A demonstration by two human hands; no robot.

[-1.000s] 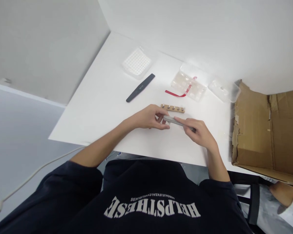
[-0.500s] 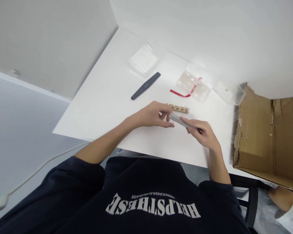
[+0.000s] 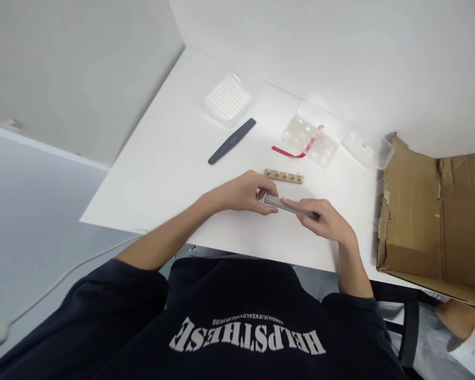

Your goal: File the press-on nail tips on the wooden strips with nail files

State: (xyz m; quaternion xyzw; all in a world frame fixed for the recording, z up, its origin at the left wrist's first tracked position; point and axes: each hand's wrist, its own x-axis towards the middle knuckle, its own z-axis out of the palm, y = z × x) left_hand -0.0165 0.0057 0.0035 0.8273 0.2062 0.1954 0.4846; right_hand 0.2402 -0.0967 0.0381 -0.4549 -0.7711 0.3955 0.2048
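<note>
My right hand (image 3: 322, 216) grips a grey nail file (image 3: 287, 205), its forefinger stretched along the top. The file points left, above the table's near part. My left hand (image 3: 255, 194) is bent around the file's far end, its fingers curled and its thumb below. Whether it pinches something small there is hidden. Just beyond both hands lies a narrow wooden strip (image 3: 284, 176) bearing several small metal pegs. A dark grey nail file (image 3: 232, 141) rests on the table to the upper left.
On the white table (image 3: 142, 179) stand a clear box with a white dotted sheet (image 3: 227, 99), a clear compartment case (image 3: 309, 138) with a red ribbon (image 3: 288, 153), and a clear lid (image 3: 368, 150). An open cardboard box (image 3: 415, 211) occupies the right. Part of another person (image 3: 459, 319) shows lower right.
The grey nail file has come nearer to me and turned flatter, its end now between my left thumb and fingers. The wooden strip is less covered by my left hand. The view has shifted slightly.
</note>
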